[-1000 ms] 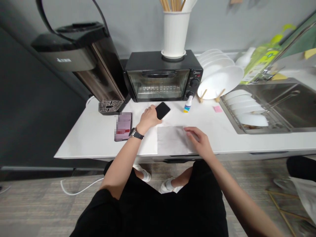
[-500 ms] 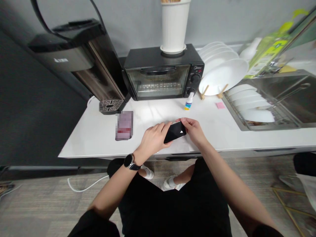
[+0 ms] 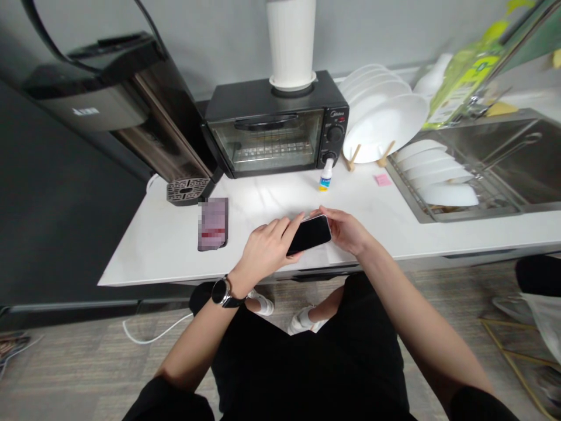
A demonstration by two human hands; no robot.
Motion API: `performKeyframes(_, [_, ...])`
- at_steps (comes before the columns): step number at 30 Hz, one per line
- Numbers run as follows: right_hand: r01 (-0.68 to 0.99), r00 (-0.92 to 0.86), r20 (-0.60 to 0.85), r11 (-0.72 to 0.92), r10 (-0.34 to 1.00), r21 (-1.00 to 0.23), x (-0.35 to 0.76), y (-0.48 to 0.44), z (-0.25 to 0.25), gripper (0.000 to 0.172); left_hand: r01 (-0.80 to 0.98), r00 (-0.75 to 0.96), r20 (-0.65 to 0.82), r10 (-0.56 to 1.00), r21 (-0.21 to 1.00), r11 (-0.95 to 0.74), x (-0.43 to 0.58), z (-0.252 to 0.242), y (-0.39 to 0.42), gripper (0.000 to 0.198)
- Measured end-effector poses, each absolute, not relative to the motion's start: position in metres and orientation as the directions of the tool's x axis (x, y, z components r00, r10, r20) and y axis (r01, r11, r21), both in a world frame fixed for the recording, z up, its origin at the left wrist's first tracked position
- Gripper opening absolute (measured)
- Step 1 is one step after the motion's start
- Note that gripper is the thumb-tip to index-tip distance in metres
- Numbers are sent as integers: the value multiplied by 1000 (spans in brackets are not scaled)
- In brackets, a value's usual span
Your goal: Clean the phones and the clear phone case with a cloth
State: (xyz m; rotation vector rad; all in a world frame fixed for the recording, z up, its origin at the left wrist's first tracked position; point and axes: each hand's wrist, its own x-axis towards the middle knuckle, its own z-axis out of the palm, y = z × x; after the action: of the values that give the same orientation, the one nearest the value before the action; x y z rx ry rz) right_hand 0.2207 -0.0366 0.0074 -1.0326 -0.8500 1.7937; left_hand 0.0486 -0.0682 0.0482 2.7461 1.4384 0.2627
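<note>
A black smartphone (image 3: 310,234) is held tilted over the front part of the white counter (image 3: 153,257), its dark face upward. My left hand (image 3: 268,245) is closed round its left end, fingers along the far edge and thumb at the near edge. At the right end, my right hand (image 3: 346,229) grips the phone's corner, with the thumb and forefinger near the top edge; its other fingers are partly hidden. Left of my hands lies a flat pinkish-purple item (image 3: 214,225) with a dark border, partly pixelated. Behind the phone stands a small white spray bottle (image 3: 325,176).
A toaster oven (image 3: 276,128) carries a white pot (image 3: 291,44). The drink dispenser (image 3: 144,117) stands left. White plates (image 3: 385,128) in a wooden rack, a pink sticky note (image 3: 383,180) and a sink (image 3: 517,169) with stacked dishes are on the right.
The small white triangle on the phone's face is gone; the face is now plain black. The right fingers have shifted slightly at the corner. The whole view has moved a little.
</note>
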Motion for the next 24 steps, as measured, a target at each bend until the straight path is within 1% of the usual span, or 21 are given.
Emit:
performKeyframes(3, [-389, -239, -242, -322, 940, -864, 215, -41, 7, 23, 827, 524, 141, 840, 153, -541, 49, 48, -70, 59])
performKeyframes(6, [-424, -163, -182, -236, 970, -874, 206, -47, 5, 27, 860, 446, 155, 882, 200, -470, 47, 45, -69, 61])
performKeyframes(10, [-430, -92, -139, -165, 986, -888, 192, -54, 0, 21, 901, 332, 179, 926, 231, -368, 43, 43, -68, 60])
performKeyframes(16, [-440, -70, -138, -155, 988, -885, 184, -57, 1, 19, 925, 233, 177, 956, 265, -274, 39, 43, -80, 60])
performKeyframes(19, [-442, -79, -160, -179, 984, -879, 179, -59, 2, 19, 914, 229, 166, 959, 302, -271, 39, 40, -87, 62])
performKeyframes(21, [-441, -73, -170, -185, 983, -878, 175, -61, 2, 22, 891, 269, 163, 949, 332, -309, 40, 38, -90, 62])
performKeyframes(24, [-433, -22, -154, -148, 988, -889, 173, -66, 2, 25, 852, 311, 175, 934, 384, -356, 43, 39, -91, 64])
